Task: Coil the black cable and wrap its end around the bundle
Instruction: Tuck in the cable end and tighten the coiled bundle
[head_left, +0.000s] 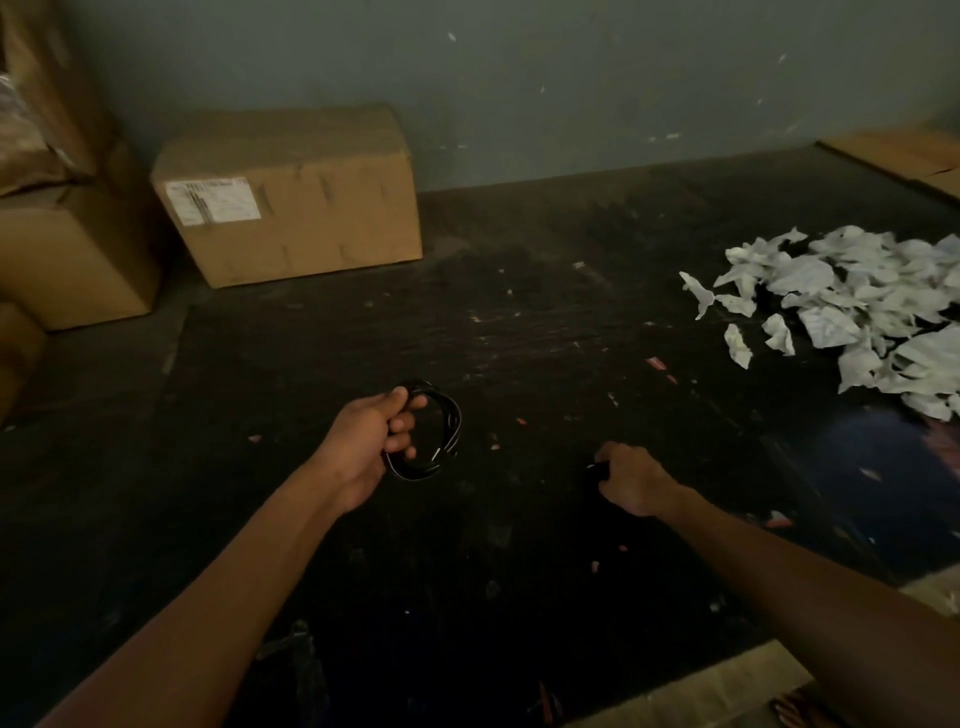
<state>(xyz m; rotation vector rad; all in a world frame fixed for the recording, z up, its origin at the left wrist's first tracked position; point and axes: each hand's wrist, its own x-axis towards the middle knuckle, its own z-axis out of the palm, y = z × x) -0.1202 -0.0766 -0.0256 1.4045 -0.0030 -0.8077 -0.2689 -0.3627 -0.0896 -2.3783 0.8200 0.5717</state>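
Left hand (366, 444) clasps coiled black cable (434, 434); right hand (631, 486) fisted, contents unclear.

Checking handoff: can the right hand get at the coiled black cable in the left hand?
Probably yes: the right hand has bare dark tabletop between it and the coiled black cable held by the left hand.

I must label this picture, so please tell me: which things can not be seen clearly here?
- Head view: the cable between the coil and the right hand is lost against the dark floor.
- What the right hand's fingers hold is too dark and small.
- The label on the box is too blurred to read.
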